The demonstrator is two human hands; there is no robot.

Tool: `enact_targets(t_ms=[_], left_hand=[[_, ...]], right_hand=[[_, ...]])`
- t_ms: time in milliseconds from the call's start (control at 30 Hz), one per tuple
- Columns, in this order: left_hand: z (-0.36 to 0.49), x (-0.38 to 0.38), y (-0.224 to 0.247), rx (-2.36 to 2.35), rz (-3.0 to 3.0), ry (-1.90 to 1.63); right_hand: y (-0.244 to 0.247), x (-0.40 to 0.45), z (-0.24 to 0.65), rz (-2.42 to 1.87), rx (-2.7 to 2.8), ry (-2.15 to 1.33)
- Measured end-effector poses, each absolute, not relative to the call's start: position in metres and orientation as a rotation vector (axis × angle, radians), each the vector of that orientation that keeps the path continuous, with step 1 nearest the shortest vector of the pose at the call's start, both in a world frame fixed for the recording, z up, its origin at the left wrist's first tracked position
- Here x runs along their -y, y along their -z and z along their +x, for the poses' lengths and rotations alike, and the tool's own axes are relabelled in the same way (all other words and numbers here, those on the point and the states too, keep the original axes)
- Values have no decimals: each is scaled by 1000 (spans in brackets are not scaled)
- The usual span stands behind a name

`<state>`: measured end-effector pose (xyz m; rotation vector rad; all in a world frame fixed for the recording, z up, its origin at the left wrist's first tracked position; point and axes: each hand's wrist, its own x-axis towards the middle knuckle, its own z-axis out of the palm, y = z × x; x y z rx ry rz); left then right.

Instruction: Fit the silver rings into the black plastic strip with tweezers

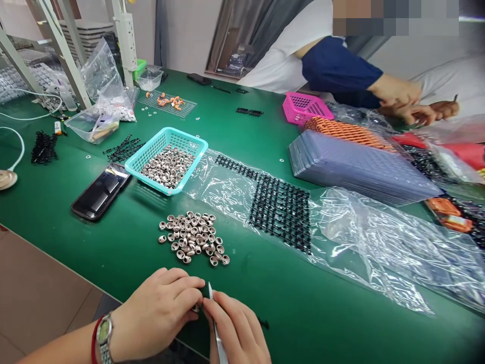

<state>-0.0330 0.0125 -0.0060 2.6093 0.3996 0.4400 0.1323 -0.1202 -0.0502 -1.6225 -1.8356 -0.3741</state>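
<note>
My left hand, with a watch on its wrist, has its fingers pinched together at the front edge of the green table. A small metallic ring shows partly between those fingers. Beside it, my right hand holds a slim silver tool whose pointed tip reaches up near the left fingertips. A dark piece sticks out to the right from behind the right hand. Just beyond both hands lies a loose pile of small metallic rings. More of these rings fill the turquoise basket farther back.
A phone lies left of the basket. Black beaded strips rest on clear plastic film. Stacked clear trays and a pink basket stand at right. Across the table are another person's hands.
</note>
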Motion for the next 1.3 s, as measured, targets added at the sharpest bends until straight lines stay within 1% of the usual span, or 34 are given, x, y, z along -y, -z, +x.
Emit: enact_targets(t_ms=[200, 333, 533, 900, 1300], left_hand=[[-33, -13, 3, -408, 2584, -451], [-33, -13, 3, -410, 2572, -464], [-34, -13, 3, -413, 2588, -452], [-33, -13, 3, -434, 2553, -462], [-33, -14, 3, -411, 2554, -417]], right_hand=[[42, 118, 133, -1673, 1393, 59], [42, 114, 136, -1672, 1346, -87], [45, 114, 137, -1668, 1303, -188], [43, 112, 137, -1642, 1333, -218], [44, 110, 136, -1644, 1356, -165]])
